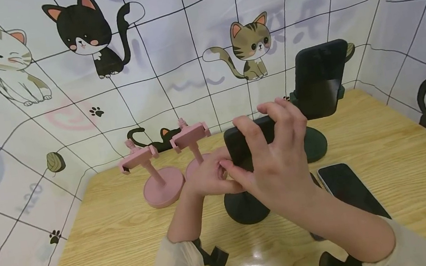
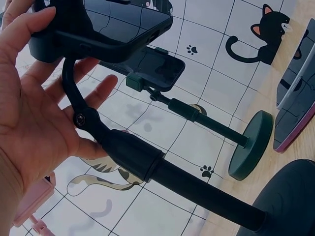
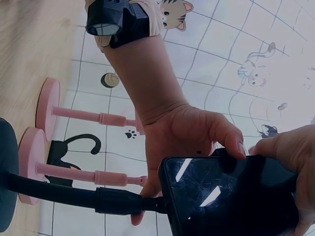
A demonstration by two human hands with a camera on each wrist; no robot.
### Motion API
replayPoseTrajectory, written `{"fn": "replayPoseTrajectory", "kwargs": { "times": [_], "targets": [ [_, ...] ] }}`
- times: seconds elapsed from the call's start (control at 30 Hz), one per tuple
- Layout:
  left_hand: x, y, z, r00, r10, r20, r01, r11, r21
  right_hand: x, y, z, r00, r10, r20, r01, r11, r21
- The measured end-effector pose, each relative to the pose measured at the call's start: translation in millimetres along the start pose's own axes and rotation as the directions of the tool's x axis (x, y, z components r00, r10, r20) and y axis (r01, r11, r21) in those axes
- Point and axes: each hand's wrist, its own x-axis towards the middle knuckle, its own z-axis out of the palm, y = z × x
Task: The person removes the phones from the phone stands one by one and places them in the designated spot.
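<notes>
A black phone stand (image 1: 245, 207) stands upright on the table, with a dark smartphone (image 3: 226, 196) lying sideways in its holder at the top. My left hand (image 1: 212, 175) holds the holder from the left. In the left wrist view the fingers of the left hand (image 2: 39, 113) pass behind the stand's bent neck (image 2: 74, 88). With curled fingers over the top edge and thumb low at the near side, my right hand (image 1: 280, 155) grips the phone. Both thumbs come close together at the phone's edge in the right wrist view. The right hand covers much of the phone in the head view.
Two pink phone stands (image 1: 163, 186) without phones stand at the left. At the back right, a green stand (image 1: 314, 144) carries an upright phone (image 1: 321, 78). Another phone (image 1: 351, 191) lies on the wooden table (image 1: 121, 235) beside my right forearm. A cat-print sheet (image 1: 169, 44) hangs behind.
</notes>
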Motion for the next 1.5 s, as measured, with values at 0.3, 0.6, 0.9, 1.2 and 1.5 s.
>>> {"fn": "replayPoseTrajectory", "kwargs": {
  "times": [0.3,0.6,0.9,1.2,1.5],
  "targets": [
    [1.8,-1.4,0.4,1.0,-0.006,-0.007,0.005,0.996,-0.087,1,2,0,0.999,-0.016,-0.03,0.017,0.999,0.038],
    [2.6,-3.3,-0.1,1.0,0.01,0.021,-0.007,0.989,-0.149,1,4,-3,1.0,-0.018,-0.022,0.02,0.994,0.104],
    [3.6,-5.3,-3.6,0.998,0.011,0.062,-0.002,0.992,-0.129,-1,8,-5,1.0,0.0,-0.017,0.003,0.978,0.207],
    [1.3,-8.1,-4.8,0.998,-0.005,0.07,0.01,0.997,-0.081,0,5,-7,0.999,-0.015,-0.045,0.026,0.965,0.263],
    [-1.9,-14.8,-0.2,0.997,0.078,0.017,-0.078,0.997,0.001,-9,9,-3,0.998,-0.017,-0.059,0.037,0.935,0.354]
  ]
}}
